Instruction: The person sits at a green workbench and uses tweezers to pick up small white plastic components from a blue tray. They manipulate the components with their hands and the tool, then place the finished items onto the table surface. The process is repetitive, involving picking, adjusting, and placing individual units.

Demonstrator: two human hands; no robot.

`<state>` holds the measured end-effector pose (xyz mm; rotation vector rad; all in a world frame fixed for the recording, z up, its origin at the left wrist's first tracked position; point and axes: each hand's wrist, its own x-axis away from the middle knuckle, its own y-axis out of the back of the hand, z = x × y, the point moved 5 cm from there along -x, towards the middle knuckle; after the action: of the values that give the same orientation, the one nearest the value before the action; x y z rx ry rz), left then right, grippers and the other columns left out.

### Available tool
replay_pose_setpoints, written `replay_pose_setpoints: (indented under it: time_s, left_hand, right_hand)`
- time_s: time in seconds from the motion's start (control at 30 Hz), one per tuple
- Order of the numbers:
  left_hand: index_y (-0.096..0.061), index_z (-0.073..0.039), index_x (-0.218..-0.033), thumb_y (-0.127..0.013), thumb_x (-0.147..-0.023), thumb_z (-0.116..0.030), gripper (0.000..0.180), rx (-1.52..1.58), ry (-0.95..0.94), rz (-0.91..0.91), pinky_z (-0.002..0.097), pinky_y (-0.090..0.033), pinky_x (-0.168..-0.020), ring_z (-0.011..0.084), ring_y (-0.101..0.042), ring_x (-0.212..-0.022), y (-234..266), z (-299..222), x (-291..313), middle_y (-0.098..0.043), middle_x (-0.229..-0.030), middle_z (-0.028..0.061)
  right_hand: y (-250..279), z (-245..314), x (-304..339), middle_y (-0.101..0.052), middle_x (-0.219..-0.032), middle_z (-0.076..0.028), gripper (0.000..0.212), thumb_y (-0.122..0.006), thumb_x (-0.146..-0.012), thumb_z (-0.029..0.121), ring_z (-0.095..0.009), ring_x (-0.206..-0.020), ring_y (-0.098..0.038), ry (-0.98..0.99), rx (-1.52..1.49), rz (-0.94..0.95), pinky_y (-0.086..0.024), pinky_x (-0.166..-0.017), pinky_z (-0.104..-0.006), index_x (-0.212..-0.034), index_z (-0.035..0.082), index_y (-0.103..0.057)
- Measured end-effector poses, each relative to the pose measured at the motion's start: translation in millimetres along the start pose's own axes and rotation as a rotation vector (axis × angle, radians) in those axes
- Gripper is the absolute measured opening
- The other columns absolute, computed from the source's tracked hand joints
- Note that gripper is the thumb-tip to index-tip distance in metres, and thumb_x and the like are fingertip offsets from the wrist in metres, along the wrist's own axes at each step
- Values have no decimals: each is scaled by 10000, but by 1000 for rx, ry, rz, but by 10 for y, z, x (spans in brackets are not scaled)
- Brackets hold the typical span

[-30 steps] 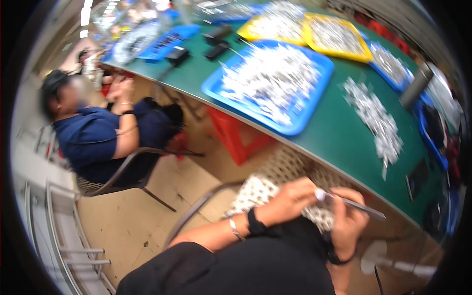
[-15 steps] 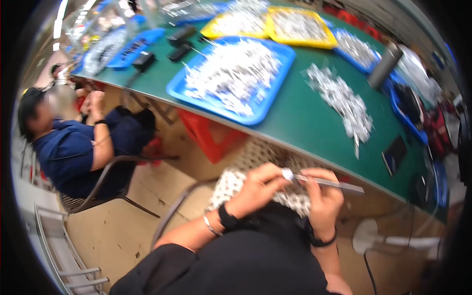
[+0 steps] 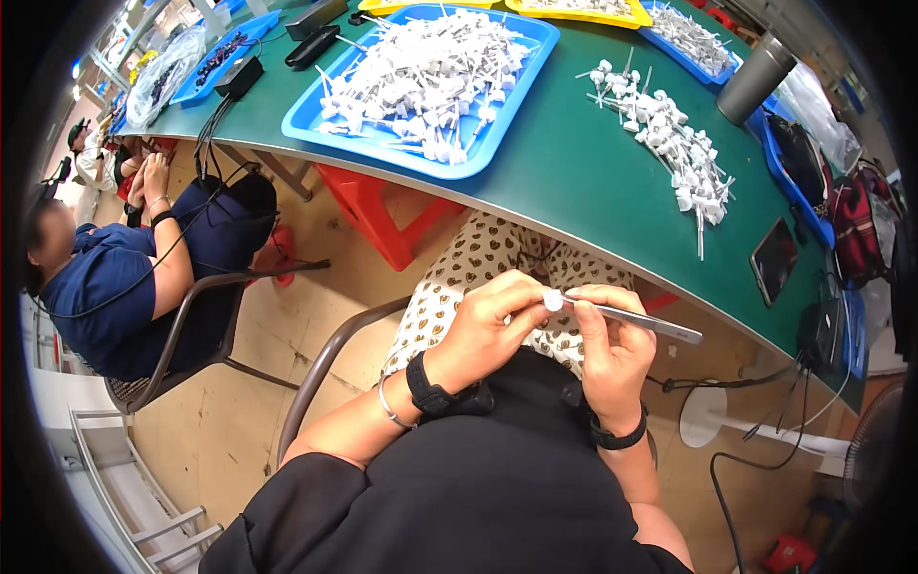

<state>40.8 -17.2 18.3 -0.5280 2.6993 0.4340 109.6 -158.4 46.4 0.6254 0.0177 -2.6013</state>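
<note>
Both hands point(image 3: 490, 323) point(image 3: 617, 359) pinch close together, forearms point(image 3: 346, 421) point(image 3: 629, 478) angled inward.

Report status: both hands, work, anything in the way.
Left hand holds small white rounded piece. Right hand holds slim silver metal tool, tip at the piece. No obstruction visible at either hand.

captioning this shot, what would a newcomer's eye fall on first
Probably the shallow blue plastic tray heaped with small white stemmed pieces, at top centre on the green tabletop. To its right, a loose band of similar white pieces lies straight on that tabletop. Below, over the lap, the left hand pinches a small white piece, and the right hand holds a slim silver metal tool with its tip at that piece.
</note>
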Motion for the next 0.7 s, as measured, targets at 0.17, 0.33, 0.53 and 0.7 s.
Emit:
replay_pose_setpoints:
  time_s: [0.17,0.33,0.53,0.7]
  left_hand:
    - [-714,-5,-1036,-714,-866,38,175,-17,-27,-9,286,-526,-651,182,-656,-776,-23,30,22,-674,-929,98]
    - [-716,-7,-1033,-722,-862,34,176,-63,-12,5,283,-525,-651,177,-655,-774,-9,9,16,-670,-926,91]
    - [-721,-10,-1028,-725,-863,24,168,-86,-20,11,277,-520,-640,173,-649,-747,-8,3,19,-666,-911,88]
    - [-726,-14,-1020,-731,-869,1,152,-81,-7,22,286,-514,-638,173,-645,-750,-3,10,25,-665,-898,85]
  right_hand:
    - [-3,-3,6,-692,-954,-108,100,-692,-919,-1,-166,-795,-661,8,39,18,-534,-690,-274,-1010,-26,-660]
    - [-41,108,-49,-689,-924,-107,86,-693,-914,-7,-174,-763,-658,115,154,57,-535,-669,-279,-993,-22,-662]
    - [-44,73,-33,-690,-906,-109,73,-689,-917,-7,-180,-737,-655,108,149,49,-527,-653,-282,-982,-25,-660]
    - [-43,39,-6,-694,-908,-109,67,-682,-923,-5,-180,-735,-657,64,151,42,-528,-653,-282,-982,-28,-658]
